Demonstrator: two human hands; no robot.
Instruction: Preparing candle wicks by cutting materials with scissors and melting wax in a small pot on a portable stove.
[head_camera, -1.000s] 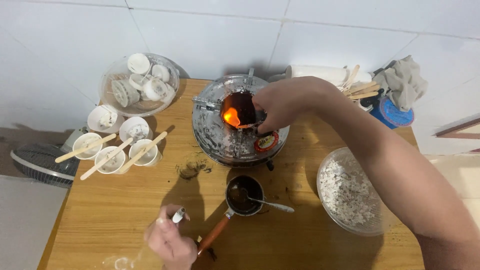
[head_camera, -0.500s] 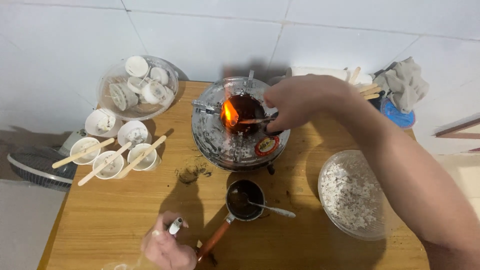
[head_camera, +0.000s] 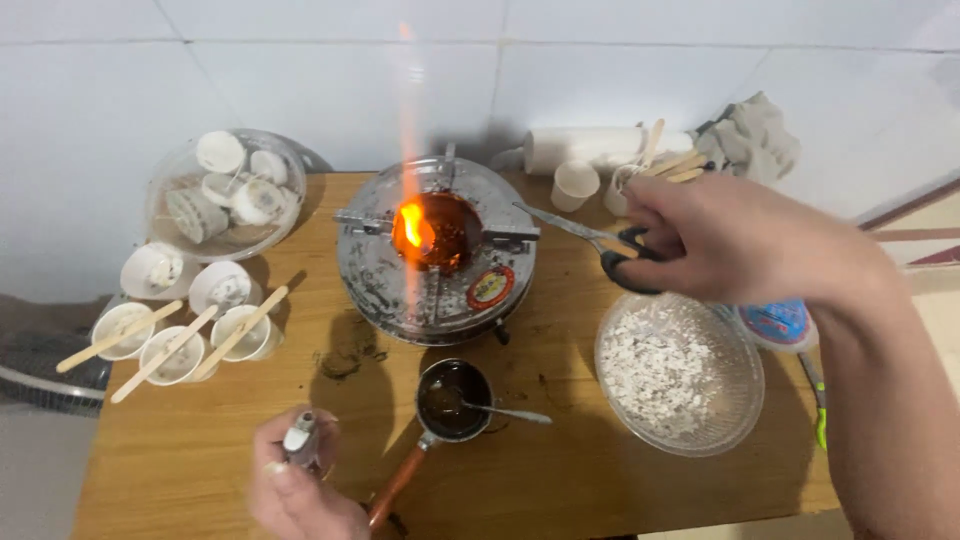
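Nearest, the left hand (head_camera: 300, 490) is closed round a small lighter (head_camera: 299, 437) at the table's (head_camera: 200, 460) front edge; just beside it stands a little dark pot (head_camera: 455, 398) with an orange handle and a spoon (head_camera: 505, 412) in it; right of that, a glass bowl (head_camera: 745, 400) of white flakes. Farther on, the right hand (head_camera: 730, 245) grips scissors (head_camera: 590, 238); a second ago it reached into the stove (head_camera: 440, 255), now it has drawn back to the right, and the flame (head_camera: 412, 225) stands taller, so the burner looks lit. Cups (head_camera: 180, 345) with sticks stay left.
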